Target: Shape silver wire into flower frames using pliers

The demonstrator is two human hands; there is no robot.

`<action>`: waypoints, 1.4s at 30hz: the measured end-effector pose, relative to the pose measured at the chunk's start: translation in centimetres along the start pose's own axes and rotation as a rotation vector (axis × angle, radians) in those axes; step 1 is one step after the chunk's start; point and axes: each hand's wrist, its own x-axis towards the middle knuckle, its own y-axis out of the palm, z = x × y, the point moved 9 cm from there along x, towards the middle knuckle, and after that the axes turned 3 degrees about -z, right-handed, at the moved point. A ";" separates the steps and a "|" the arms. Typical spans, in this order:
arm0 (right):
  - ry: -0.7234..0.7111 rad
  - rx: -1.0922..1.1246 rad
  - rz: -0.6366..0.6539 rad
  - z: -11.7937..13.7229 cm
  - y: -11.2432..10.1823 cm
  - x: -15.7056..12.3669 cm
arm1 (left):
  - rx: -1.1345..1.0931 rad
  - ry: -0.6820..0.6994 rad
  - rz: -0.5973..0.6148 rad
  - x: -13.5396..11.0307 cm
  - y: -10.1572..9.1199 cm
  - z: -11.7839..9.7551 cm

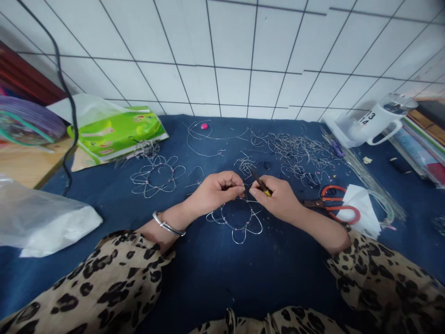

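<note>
My left hand point(216, 191) is closed in a pinch on the upper edge of a wire flower frame point(236, 221) with small pink beads, which lies on the blue cloth point(215, 278). My right hand point(278, 197) is closed around a small yellow-handled plier point(260, 183), its dark tip pointing at the spot where the left fingers pinch the wire. A silver bangle point(167, 225) sits on my left wrist. Both leopard-print sleeves fill the near edge.
A second wire flower point(156, 175) lies at the left. Loose wire scraps point(295, 153) spread across the back, straight wires point(361, 174) at the right. Orange-handled scissors point(333, 206) and white paper lie right; a green packet point(114, 132), white mug point(377, 121) and plastic bag point(41, 218) ring the cloth.
</note>
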 end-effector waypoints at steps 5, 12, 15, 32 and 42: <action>-0.269 -0.542 0.057 2.3 -0.4 -0.8 | 0.038 0.027 -0.080 0.2 -1.4 -0.1; -0.301 -0.883 0.067 2.9 -0.6 -1.2 | 0.129 0.039 -0.117 0.1 -1.9 -0.4; -0.302 -0.928 0.065 2.9 -0.5 -1.4 | 0.147 0.041 -0.120 0.1 -1.8 -0.4; -0.311 -0.918 0.024 2.7 -0.1 -1.4 | 0.111 -0.040 -0.127 0.3 -1.6 0.6; -0.378 -0.931 0.015 3.2 -0.1 -1.4 | 0.106 -0.057 -0.135 0.3 -1.6 1.0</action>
